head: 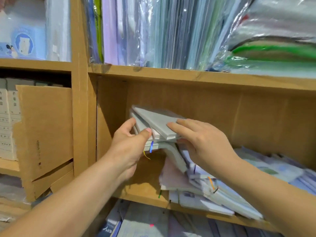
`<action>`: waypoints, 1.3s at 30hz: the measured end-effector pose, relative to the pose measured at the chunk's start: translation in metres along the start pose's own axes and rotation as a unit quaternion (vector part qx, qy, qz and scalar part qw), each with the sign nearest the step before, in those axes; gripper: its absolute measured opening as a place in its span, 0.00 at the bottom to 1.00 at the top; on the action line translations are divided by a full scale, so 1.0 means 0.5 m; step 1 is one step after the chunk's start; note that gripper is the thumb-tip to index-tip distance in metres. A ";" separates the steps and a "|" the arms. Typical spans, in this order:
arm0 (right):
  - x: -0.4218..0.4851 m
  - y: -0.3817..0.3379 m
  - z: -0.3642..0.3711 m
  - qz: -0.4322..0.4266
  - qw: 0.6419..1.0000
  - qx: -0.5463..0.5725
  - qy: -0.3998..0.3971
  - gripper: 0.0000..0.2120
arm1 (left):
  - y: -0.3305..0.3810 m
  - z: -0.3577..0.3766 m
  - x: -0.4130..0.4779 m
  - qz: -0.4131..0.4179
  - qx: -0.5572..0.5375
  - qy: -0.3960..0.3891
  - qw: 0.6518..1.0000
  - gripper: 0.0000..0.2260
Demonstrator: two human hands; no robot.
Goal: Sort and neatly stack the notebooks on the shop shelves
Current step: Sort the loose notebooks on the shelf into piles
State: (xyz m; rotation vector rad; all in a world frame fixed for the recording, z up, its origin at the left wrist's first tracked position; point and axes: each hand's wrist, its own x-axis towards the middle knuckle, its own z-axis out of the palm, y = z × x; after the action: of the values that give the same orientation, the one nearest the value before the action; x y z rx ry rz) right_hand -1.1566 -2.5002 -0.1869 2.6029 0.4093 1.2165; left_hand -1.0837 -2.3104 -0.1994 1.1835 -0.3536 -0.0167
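The head view looks into a brown wooden shelf unit (196,76). In the left part of its middle compartment, a small stack of grey notebooks (153,123) is held clear of the shelf board, near the compartment's left wall. The covers are fanned and not squared up, with the top one skewed to the right. The left hand (130,142) grasps the stack at its near left corner, thumb pressed on the front edge and fingers curled round the left side. The right hand (203,142) is released, its fingers laid straight and flat on the top cover. Its thumb sits lower at the stack's right edge, and I cannot tell whether it goes underneath. A blue ribbon marker (151,148) and a yellow one (146,155) hang from the bottom of the stack. Just below, a thicker grey notebook (177,158) slants down onto a slumped pile of pale notebooks (213,194), which lies across the right part of the same shelf board and overhangs its front lip. An orange ribbon (211,183) shows in that pile. On the shelf above, plastic-wrapped notebooks (153,31) stand upright, with bagged bundles leaning at the right. To the left, a torn cardboard box (46,130) stands in front of grey file boxes (7,115). More notebooks (145,223) lie on the shelf below.
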 end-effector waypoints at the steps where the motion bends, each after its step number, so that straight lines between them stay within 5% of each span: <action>1: -0.012 0.021 -0.015 0.014 1.000 -0.013 0.006 0.22 | 0.002 0.030 0.003 0.013 -0.010 -0.008 1.000 0.20; 10: -0.130 0.201 -0.131 0.046 0.982 -0.140 0.116 0.20 | -0.021 0.296 0.016 0.008 -0.093 -0.125 0.988 0.32; 13: -0.194 0.243 -0.126 0.061 0.980 -0.180 0.058 0.22 | -0.081 0.346 0.009 -0.031 -0.087 -0.149 0.984 0.29; 17: -0.287 0.269 -0.101 0.148 0.962 -0.170 -0.151 0.25 | -0.177 0.404 -0.014 -0.127 0.034 -0.155 0.979 0.05; 19: -0.319 0.276 -0.088 0.198 0.947 -0.120 -0.224 0.22 | -0.215 0.431 -0.006 -0.112 0.123 -0.154 0.974 0.05; 23: -0.336 0.273 -0.069 0.240 0.953 0.006 -0.185 0.33 | -0.213 0.469 0.018 -0.057 0.139 -0.216 0.965 0.08; 26: -0.317 0.263 -0.047 0.227 0.947 0.012 -0.226 0.35 | -0.202 0.445 0.042 -0.029 0.254 -0.266 0.930 0.13; 31: -0.315 0.294 -0.019 0.280 0.917 -0.017 -0.284 0.27 | -0.183 0.251 0.098 0.222 0.456 -0.111 0.854 0.06; 34: -0.291 0.314 -0.025 0.317 0.893 0.013 -0.320 0.24 | -0.196 0.126 0.103 0.147 0.626 -0.161 0.749 0.18; 35: -0.282 0.313 -0.025 0.323 0.885 0.005 -0.336 0.23 | -0.207 0.097 0.103 0.107 0.642 -0.176 0.739 0.22; 39: -0.263 0.248 -0.002 0.247 0.921 -0.110 -0.280 0.20 | -0.242 0.072 0.086 0.079 0.526 -0.177 0.828 0.23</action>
State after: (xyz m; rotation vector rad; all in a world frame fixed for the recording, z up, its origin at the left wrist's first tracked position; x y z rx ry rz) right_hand -1.2195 -2.6615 -0.2386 2.7613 -0.4895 0.5155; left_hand -1.0323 -2.3977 -0.2861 2.2584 -0.8518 0.1204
